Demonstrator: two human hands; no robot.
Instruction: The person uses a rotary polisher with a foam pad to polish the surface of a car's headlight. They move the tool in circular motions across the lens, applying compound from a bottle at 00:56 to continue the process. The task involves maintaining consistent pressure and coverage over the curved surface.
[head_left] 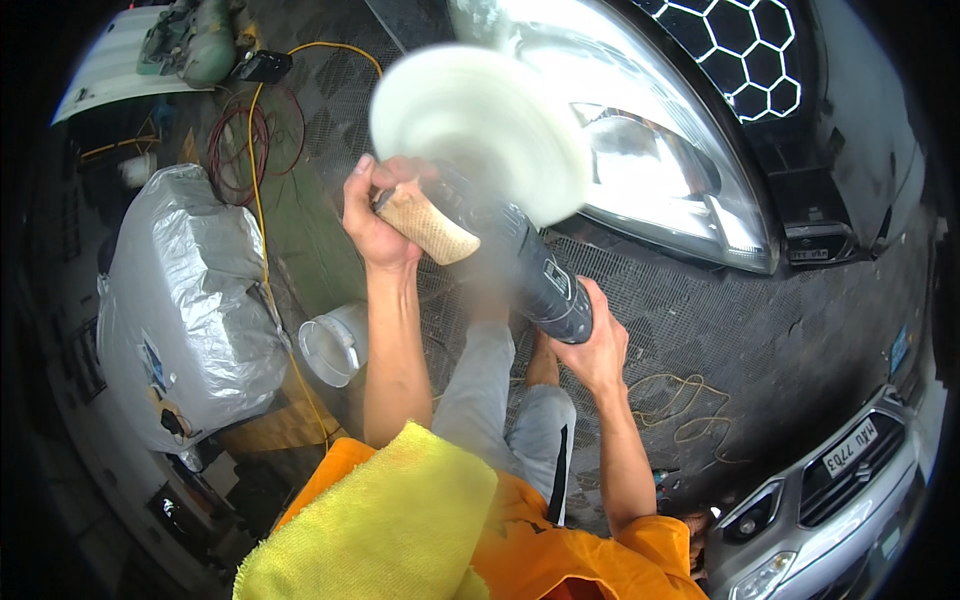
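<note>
With both hands I hold a black car polisher (548,280). My left hand (380,222) is closed round its front handle (428,224), which is wrapped in tan textured material. My right hand (600,345) wraps the rear end of the body. At the front, the round white pad (470,115) is blurred as if spinning. It overlaps the edge of a large clear car headlight (640,160); whether they touch I cannot tell. A hazy smudge hides part of the polisher's middle. A yellow towel (375,515) lies over my orange shirt.
A bulky thing under silver sheeting (190,310) stands at left, beside a white bucket (335,345). A yellow cord (262,215) and a coiled red hose (250,150) lie on the floor. A green compressor tank (208,45) is far left. A silver car (820,500) stands lower right.
</note>
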